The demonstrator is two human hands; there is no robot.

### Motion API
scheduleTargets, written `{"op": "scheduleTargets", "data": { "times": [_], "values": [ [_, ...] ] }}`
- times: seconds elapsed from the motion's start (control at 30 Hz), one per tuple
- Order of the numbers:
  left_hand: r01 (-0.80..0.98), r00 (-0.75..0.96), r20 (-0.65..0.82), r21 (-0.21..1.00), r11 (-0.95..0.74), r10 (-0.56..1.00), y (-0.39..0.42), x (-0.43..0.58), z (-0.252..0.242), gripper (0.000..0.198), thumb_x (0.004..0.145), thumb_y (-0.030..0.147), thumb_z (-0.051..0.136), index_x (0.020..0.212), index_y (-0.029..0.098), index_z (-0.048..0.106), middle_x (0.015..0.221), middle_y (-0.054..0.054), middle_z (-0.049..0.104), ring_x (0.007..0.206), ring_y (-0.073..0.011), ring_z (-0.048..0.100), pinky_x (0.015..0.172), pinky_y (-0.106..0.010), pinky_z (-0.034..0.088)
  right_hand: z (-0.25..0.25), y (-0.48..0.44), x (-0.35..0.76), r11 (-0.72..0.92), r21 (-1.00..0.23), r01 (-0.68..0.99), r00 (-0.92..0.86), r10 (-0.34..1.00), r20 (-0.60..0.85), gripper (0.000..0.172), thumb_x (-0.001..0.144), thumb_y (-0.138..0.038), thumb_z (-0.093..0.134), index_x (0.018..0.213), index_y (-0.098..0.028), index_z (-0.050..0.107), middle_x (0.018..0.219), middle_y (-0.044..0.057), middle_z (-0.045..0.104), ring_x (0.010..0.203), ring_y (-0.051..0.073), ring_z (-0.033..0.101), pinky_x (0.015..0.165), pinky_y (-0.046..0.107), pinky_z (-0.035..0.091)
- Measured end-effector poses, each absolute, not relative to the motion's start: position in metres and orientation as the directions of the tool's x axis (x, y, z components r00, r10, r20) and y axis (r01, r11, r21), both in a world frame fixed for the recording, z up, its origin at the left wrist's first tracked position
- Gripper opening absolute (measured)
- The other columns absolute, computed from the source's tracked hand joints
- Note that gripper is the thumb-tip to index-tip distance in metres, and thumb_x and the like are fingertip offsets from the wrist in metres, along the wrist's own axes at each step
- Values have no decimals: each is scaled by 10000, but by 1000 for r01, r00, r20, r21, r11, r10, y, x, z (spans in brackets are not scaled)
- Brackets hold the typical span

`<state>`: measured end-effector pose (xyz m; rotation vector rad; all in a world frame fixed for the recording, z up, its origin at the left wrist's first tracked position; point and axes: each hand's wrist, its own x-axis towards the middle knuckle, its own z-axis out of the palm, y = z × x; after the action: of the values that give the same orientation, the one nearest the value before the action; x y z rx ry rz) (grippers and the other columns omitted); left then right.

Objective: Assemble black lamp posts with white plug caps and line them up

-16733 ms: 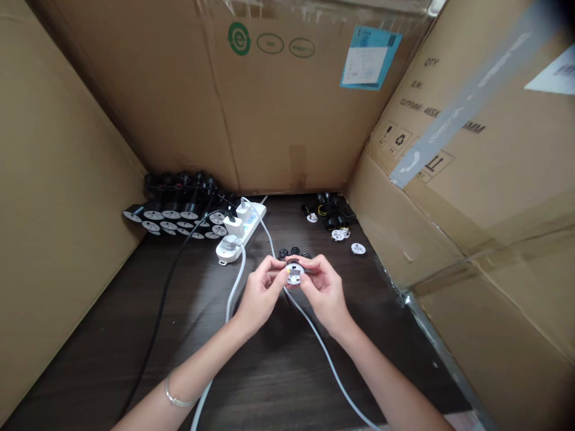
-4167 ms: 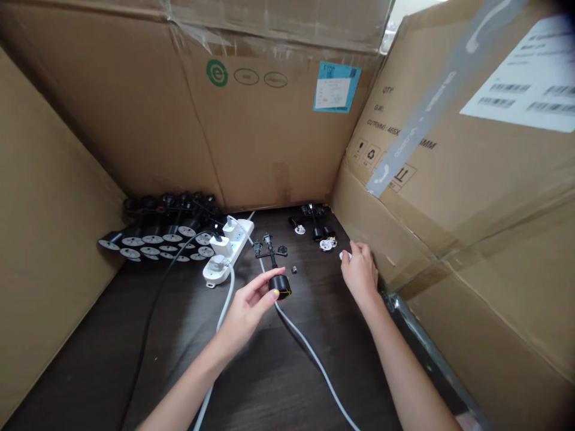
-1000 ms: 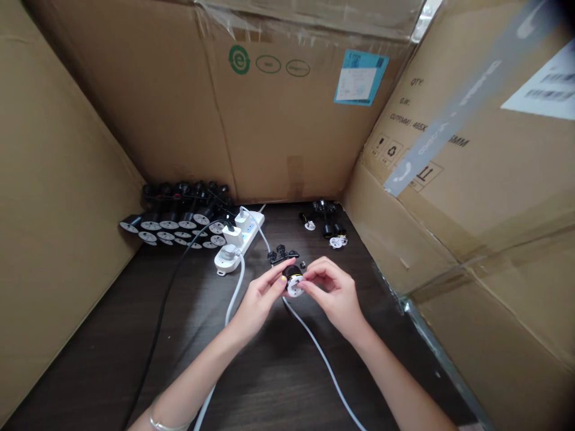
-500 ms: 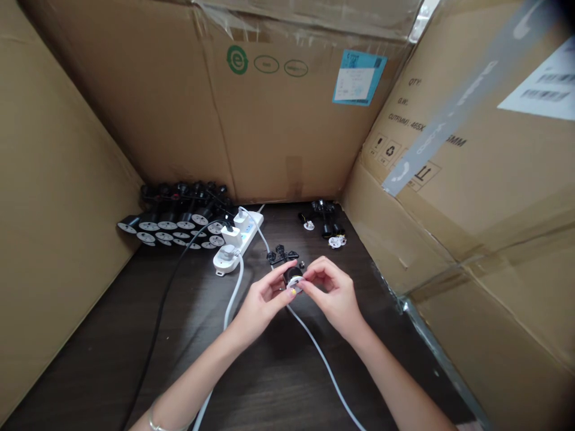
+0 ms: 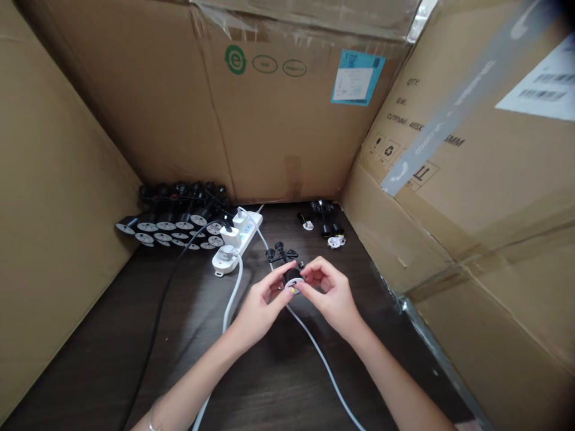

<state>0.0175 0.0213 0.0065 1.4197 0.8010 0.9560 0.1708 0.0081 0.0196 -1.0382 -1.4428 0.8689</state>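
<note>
A black cylindrical piece (image 5: 293,275) with a white disc on its near end is held between my hands, tilted so the disc faces me. Its far end branches into several small black heads (image 5: 281,252), like a miniature lamp post. My left hand (image 5: 263,299) is closed around the cylinder's left side, thumb at the disc's lower edge. On the right, my right hand (image 5: 330,293) pinches at the disc's rim with thumb and fingertips. Whether a smaller part sits between those fingertips is hidden.
A white power strip (image 5: 238,242) with plugs and cables lies left of centre. Several similar black pieces with white discs (image 5: 166,225) are stacked at the back left. More black pieces (image 5: 330,224) and loose white discs (image 5: 335,242) lie back right. Cardboard walls (image 5: 287,137) surround the dark table.
My right thumb has shifted slightly left and down on the white disc, and the disc's face shows a little differently. My left hand keeps its hold.
</note>
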Motion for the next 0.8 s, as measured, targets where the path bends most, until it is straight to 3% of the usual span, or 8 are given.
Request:
{"op": "scheduleTargets", "data": {
  "times": [0.23,0.53,0.8],
  "values": [
    [-140,430,90,990,-33,898,18,20,2,485,862,268,501,1282,245,259,1194,-83,537,1062,-173,537,918,-321,418,20,8,169,302,-947,111,-31,953,301,108,735,-174,642,786,-163,548,748,1,492,668,107,491,589,215,434],
    [2,390,103,994,-113,915,17,18,-4,301,869,303,481,1119,230,330,1042,-48,560,928,-139,561,842,-296,429,18,8,170,369,-915,162,-38,929,368,90,747,-138,614,799,-165,545,769,5,491,676,103,496,599,211,435],
    [-2,367,130,990,-139,921,17,17,-4,257,861,305,494,1064,216,363,1061,-45,527,973,-137,539,863,-293,430,17,8,169,382,-908,173,-51,924,379,85,756,-120,592,797,-169,534,768,1,484,673,100,493,593,210,429]
  ]
}}
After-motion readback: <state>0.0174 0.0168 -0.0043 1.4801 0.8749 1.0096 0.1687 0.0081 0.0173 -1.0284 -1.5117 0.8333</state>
